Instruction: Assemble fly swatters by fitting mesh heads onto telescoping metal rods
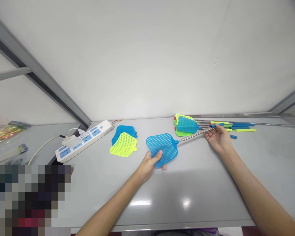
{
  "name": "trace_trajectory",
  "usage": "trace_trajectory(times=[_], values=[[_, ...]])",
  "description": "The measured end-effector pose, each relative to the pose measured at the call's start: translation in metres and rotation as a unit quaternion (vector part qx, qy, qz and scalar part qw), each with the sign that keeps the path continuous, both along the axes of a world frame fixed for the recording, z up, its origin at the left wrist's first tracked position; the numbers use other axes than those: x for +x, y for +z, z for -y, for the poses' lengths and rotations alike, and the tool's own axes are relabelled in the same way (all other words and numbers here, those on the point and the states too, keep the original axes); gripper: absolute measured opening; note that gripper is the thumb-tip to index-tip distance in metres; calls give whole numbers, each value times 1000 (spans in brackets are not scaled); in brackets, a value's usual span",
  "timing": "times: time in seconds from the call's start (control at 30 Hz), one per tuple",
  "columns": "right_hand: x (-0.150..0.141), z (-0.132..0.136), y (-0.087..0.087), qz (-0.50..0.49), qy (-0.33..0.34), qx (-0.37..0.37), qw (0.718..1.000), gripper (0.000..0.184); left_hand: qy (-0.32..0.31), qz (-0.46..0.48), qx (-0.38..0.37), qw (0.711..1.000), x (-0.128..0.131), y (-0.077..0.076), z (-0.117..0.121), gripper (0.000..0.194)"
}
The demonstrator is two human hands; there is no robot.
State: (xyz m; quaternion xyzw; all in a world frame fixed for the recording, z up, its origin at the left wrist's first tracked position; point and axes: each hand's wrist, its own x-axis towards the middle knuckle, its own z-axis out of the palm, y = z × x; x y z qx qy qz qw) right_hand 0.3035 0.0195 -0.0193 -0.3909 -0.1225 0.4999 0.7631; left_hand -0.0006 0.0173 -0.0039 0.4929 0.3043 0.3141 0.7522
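Observation:
My left hand (145,167) is closed on the lower edge of a blue mesh fly swatter (163,146), thumb on top of the mesh. From the swatter's neck a thin metal rod (194,135) runs up and right to my right hand (221,140). There my fingers pinch a blue handle sleeve (212,126) close to the rod's end; whether the rod sits inside it I cannot tell. Behind the rod lie stacked fly swatters (186,125) in blue, green and yellow. Blue and yellow handle sleeves (245,130) lie behind and beside my right hand.
Left of my hands a yellow swatter head (124,145) overlaps blue ones (123,129). A white power strip (86,141) with plugged-in cables lies farther left. Long metal rods (248,115) line the wall. Packaged goods (7,132) sit at far left, near a metal frame post (46,75).

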Motion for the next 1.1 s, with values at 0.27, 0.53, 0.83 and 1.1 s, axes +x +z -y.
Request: trace_trajectory(times=[0.27, 0.53, 0.83, 1.1], values=[[-3, 1, 1, 4, 3, -1, 1000, 10, -6, 2, 0, 1000, 0, 1, 0, 28], [-5, 2, 4, 4, 8, 5, 1000, 11, 4, 6, -2, 1000, 1, 0, 0, 27], [-8, 3, 7, 28, -3, 9, 1000, 10, 13, 1, -21, 1000, 1, 2, 0, 31], [-12, 4, 8, 75, -22, 12, 997, 14, 12, 11, -19, 1000, 2, 1, 0, 29]])
